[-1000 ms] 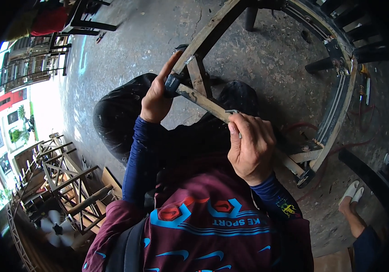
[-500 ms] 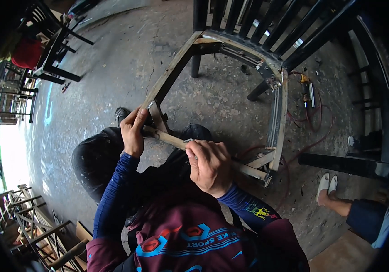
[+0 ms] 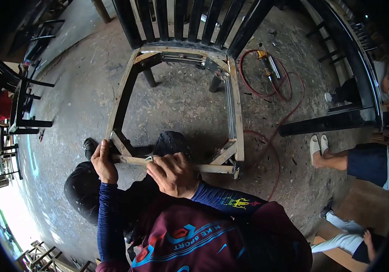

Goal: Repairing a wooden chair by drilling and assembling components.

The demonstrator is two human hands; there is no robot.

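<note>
In front of me is a black wooden chair with a slatted back, its bare seat frame (image 3: 122,97) open in the middle. At the near left corner, my left hand (image 3: 105,164) is closed around the frame, thumb on top. My right hand (image 3: 174,174) is closed over the pale front rail (image 3: 133,160). A small metal tool (image 3: 148,158) pokes out from its fingers and touches the rail; most of it is hidden, so its kind does not show. Diagonal corner braces (image 3: 224,153) join the rails.
A yellow-and-black air tool (image 3: 266,63) lies on the floor with a red hose (image 3: 279,129) curling from it. Black furniture (image 3: 326,123) stands at right, beside a person's legs (image 3: 335,158). Another person (image 3: 346,233) is lower right. More chairs (image 3: 17,109) stand at left.
My view has turned, so the chair now sits further left and straighter. The right hand has slid slightly along the rail toward my left hand, which keeps its hold on the corner.
</note>
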